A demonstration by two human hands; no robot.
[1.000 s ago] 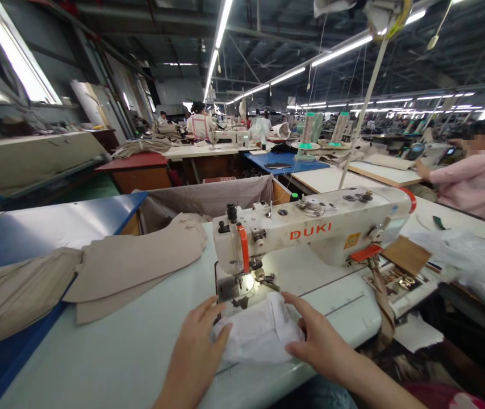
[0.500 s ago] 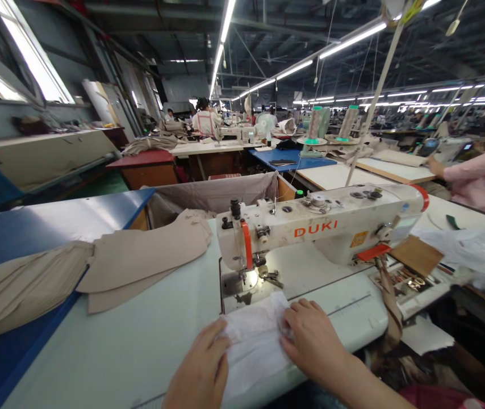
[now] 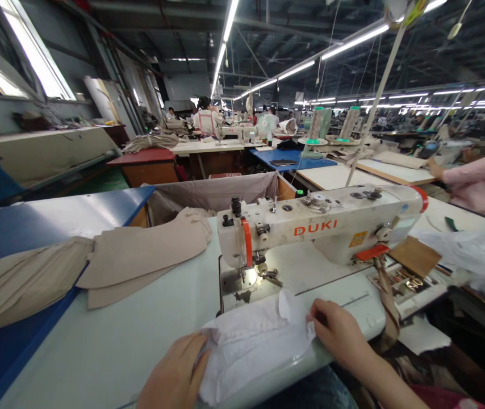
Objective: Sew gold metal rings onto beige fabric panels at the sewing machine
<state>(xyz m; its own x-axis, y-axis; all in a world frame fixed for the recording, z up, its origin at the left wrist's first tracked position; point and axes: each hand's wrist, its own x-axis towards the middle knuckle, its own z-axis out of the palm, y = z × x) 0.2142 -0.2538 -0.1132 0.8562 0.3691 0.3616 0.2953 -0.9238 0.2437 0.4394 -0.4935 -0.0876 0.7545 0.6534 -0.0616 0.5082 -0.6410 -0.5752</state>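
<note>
Left hand (image 3: 176, 375): fingers curled on white cloth (image 3: 253, 346), left edge.
Right hand (image 3: 338, 335): fingers pinching its right edge.
Behind: sewing machine (image 3: 319, 227) on pale desk (image 3: 140, 341).

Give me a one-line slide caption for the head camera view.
Left hand and right hand grip a white cloth in front of a DUKI sewing machine, beige fabric pieces lying alongside.

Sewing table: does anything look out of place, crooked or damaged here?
Nothing looks damaged or spilled. The white cloth lies bunched at the near edge of the table, held between the left hand and right hand, short of the needle. The beige pieces sprawl unevenly across onto the blue table.
</note>
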